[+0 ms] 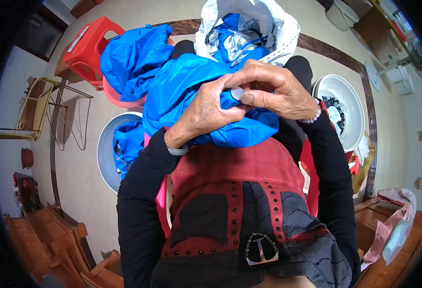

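Bright blue thin fabric (182,79) lies bunched across my lap. My left hand (202,110) is closed on a fold of it. Close beside it my right hand (283,90) is curled in a pinch, thumb and fingers at a small round pale disc (237,93), like a button or snap cap. The disc sits against the blue fabric between both hands. The undersides of my fingers and the back of the disc are hidden.
More blue fabric (134,55) spills over a pink basin beside a red stool (88,48). A grey-white basin (106,158) at left holds blue fabric. Ahead stands a white sack (287,36) of blue and silvery cloth. A white basin (355,120) at right holds small black pieces.
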`<state>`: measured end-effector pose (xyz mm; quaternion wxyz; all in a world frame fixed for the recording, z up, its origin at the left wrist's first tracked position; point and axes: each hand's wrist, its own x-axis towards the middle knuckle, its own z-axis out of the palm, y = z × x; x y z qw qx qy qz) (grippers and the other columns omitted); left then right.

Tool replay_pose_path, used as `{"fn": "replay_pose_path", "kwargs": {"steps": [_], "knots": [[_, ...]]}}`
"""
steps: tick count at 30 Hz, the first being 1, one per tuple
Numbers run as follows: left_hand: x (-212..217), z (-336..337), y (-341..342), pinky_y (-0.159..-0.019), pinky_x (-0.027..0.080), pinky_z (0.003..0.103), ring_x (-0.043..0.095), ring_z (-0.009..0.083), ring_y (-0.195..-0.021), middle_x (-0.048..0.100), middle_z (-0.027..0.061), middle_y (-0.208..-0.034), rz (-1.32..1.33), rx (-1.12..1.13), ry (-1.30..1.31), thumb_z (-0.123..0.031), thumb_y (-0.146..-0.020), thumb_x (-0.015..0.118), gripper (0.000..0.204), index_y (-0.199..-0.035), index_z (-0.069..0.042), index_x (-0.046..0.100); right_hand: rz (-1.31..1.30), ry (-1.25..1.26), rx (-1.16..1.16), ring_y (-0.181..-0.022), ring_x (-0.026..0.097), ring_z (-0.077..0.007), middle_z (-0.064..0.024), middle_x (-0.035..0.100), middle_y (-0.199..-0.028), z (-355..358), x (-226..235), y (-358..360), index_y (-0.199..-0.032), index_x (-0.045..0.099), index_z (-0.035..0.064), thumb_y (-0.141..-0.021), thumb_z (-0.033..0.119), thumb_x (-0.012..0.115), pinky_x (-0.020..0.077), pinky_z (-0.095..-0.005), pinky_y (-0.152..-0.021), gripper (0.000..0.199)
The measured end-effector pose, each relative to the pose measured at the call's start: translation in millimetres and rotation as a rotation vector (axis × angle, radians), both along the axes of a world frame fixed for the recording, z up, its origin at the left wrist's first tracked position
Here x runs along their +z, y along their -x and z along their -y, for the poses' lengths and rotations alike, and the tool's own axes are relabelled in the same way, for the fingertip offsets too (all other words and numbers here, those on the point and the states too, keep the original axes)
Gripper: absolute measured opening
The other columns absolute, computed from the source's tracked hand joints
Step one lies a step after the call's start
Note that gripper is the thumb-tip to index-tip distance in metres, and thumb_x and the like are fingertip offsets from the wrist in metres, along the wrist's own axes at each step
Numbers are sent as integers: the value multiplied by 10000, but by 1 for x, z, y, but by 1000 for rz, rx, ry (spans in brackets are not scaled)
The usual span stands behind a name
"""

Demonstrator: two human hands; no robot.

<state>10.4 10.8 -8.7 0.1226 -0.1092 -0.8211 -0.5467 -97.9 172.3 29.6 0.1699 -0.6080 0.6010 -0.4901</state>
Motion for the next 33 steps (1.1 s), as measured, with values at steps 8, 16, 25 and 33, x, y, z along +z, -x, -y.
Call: {"fn": "replay_pose_path", "kwargs": {"steps": [8, 16, 25, 33], "knots": [[-3, 0, 2, -769, 491, 337, 630, 238, -857, 633, 159, -939, -41, -7, -5, -88, -684, 699, 460, -1108, 17, 555, 118, -73, -117, -762, 518, -119, -27, 559, -841, -1, 0, -12, -967, 632, 24, -805, 139, 708, 418, -252, -680, 213], [-3, -3, 3, -757, 491, 348, 631, 244, -842, 630, 159, -927, -73, -27, -15, -105, -665, 710, 475, -1093, 19, 545, -99, 53, 1, -761, 513, -128, -25, 555, -833, 0, -4, 1, -986, 632, 22, -810, 175, 710, 412, -261, -683, 246], [-3, -3, 0, -773, 496, 352, 638, 266, -864, 634, 167, -945, -66, -10, 26, -112, -668, 715, 505, -1124, 14, 541, -2, 22, 30, -780, 504, -126, -26, 545, -839, -3, -1, -1, -999, 635, 27, -826, 182, 697, 408, -257, -692, 240], [-3, 0, 2, -775, 497, 351, 639, 272, -862, 633, 171, -945, -44, -13, 31, -100, -662, 695, 500, -1124, 14, 543, 198, -105, -89, -778, 505, -127, -31, 550, -843, -2, -5, -8, -989, 637, 26, -823, 166, 699, 415, -258, -697, 226]]}}
